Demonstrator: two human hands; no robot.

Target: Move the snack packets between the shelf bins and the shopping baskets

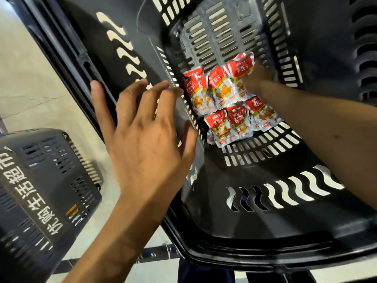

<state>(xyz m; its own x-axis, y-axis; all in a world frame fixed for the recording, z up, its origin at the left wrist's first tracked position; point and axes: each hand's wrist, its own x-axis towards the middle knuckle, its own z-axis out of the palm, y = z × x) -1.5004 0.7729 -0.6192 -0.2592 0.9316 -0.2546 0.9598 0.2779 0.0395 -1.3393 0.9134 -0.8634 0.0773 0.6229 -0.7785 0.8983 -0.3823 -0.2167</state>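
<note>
Packets [222, 111] lie in a loose red-and-silver heap on the slotted bottom of the big black basket [265, 260], gathered toward its near-left corner.

We note the right grip [256, 78] deep inside the basket, at the heap's far right edge. Its forearm comes in from the right. The fingers look clamped on the upper packets [241, 67], with the thumb on the printed face. Blur softens the fingertips, so we log this as a likely pinch. Those packets sit just left of the palm and are tilted up off the rest.

The left grip [146, 129] hangs over the basket's left wall, fingers apart and straight, holding nothing. We cannot tell whether it touches the wall. It seems to sit higher than the heap.

Key relation: the rest of the heap lies left of the right grip and nearer to us. Most packets lie parallel, long axes pointing away from us, red ends at the far side. The right grip is much the nearer of the two. We judge that the lift goes up and out, clear of the right wall.

A second basket [40, 180] stands on the pale floor [30, 68] at lower left. No shelf bins are in view.
</note>
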